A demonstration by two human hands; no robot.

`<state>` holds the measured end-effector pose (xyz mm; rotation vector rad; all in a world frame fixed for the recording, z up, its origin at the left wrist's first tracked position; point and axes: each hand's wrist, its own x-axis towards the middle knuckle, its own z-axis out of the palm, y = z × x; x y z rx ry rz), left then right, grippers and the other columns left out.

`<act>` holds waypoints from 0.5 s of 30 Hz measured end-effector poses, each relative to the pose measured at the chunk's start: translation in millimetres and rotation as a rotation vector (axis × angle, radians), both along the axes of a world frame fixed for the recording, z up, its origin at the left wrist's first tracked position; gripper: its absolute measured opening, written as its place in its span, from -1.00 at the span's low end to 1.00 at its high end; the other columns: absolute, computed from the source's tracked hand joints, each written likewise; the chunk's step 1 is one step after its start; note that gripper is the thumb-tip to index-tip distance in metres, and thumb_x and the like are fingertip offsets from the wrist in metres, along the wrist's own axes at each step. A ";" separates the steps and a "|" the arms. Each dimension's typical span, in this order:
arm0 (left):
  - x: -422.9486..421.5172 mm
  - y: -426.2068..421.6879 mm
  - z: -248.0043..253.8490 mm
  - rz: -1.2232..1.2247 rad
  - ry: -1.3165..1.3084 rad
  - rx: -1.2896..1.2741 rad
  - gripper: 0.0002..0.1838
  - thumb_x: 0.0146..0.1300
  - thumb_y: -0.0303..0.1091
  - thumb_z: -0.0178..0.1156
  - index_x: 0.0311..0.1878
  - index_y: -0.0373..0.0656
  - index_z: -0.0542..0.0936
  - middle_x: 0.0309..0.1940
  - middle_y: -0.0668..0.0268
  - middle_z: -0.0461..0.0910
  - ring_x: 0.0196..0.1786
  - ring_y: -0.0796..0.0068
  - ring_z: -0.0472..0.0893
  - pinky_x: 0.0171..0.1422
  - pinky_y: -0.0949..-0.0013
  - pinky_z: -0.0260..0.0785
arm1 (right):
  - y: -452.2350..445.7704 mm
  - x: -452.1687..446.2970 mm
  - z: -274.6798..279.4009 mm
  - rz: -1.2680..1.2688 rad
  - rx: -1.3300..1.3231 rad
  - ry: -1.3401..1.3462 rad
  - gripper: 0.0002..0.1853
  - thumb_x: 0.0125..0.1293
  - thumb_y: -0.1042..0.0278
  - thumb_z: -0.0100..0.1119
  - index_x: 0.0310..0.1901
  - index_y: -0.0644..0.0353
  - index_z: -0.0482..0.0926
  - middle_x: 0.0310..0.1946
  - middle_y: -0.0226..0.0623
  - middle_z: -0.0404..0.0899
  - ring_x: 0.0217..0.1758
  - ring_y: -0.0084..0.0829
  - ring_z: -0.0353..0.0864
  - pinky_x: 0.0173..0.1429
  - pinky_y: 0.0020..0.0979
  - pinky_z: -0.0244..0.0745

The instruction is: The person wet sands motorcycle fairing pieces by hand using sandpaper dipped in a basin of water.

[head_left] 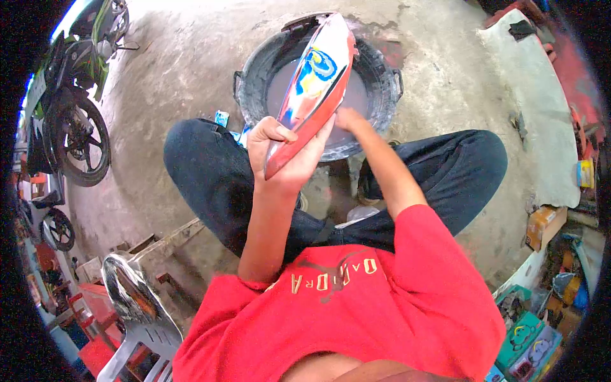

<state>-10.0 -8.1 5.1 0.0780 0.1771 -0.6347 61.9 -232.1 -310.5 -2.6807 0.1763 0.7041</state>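
Observation:
My left hand [289, 145] is closed around the lower end of a long, pointed motorcycle body panel [318, 79], thumb across its front. The panel is tilted upright, red along one side, with white, blue and yellow patches on its face. It is held over a round black tub [375, 108] with greyish, cloudy water [359, 86] inside. My right hand [347, 119] is beside the panel's right edge, above the tub's near rim. Its fingers are mostly hidden, so what it holds, if anything, cannot be made out.
Motorcycles [76, 121] stand at the left on the concrete floor [172, 57]. A grey chair [143, 318] is at the lower left. Small blue-and-white packets [221, 118] lie beside my knee. A pale slab [534, 108], a cardboard box [544, 228] and green boxes [519, 337] line the right.

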 end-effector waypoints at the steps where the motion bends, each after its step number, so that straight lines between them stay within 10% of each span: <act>1: -0.2 -2.5 0.5 0.019 -0.005 -0.009 0.06 -0.36 -0.51 -0.03 0.44 -0.60 0.07 0.48 -0.28 0.15 0.61 -0.19 0.04 0.74 -0.05 -0.35 | 13.1 -1.5 -19.0 0.059 0.007 0.049 -0.53 0.36 0.05 0.06 0.07 0.24 0.67 0.09 0.08 0.65 0.17 0.03 0.65 0.28 -0.06 0.50; 15: -1.1 -4.3 -3.1 0.021 0.026 0.011 0.03 -0.32 -0.49 -0.06 0.44 -0.60 0.08 0.47 -0.26 0.17 0.60 -0.14 0.07 0.74 -0.01 -0.32 | 10.6 52.9 -90.8 0.211 0.075 0.080 -0.57 0.26 0.07 0.15 -0.07 0.26 0.74 -0.06 0.04 0.72 -0.02 -0.02 0.74 0.09 -0.10 0.62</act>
